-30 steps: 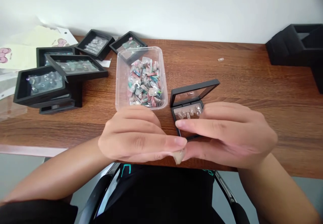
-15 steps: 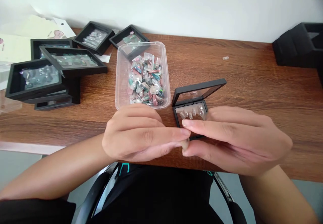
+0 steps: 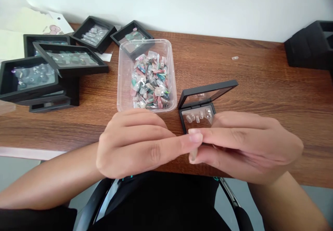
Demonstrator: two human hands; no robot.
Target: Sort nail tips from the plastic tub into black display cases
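Note:
A small pale, see-through piece that looks like a press-on nail (image 3: 193, 154) is pinched upright between the thumb and index finger of my right hand (image 3: 249, 146). My left hand (image 3: 145, 144) is closed, its index fingertip against the right index fingertip at the piece's upper end. The left thumb is hidden, so whatever it grips does not show. Just behind the fingertips stands an opened black display case (image 3: 182, 120) with its lid raised. Several clear press-on nails with sparkly decoration (image 3: 197, 118) lie inside it, and my right hand covers the case's near corner.
Behind my left hand is a clear plastic tub (image 3: 121, 81) heaped with loose, mixed press-on nails (image 3: 151, 81). Black display cases (image 3: 78, 70) are stacked at the left, near paper cards (image 3: 15, 43). A single clear nail (image 3: 235, 58) lies at the back right, and black cases (image 3: 307, 47) stand beyond it.
My left index finger has slid slightly right across the right fingertips, and the left thumb has gone out of sight. The view has shifted slightly. The right hand keeps its pinch.

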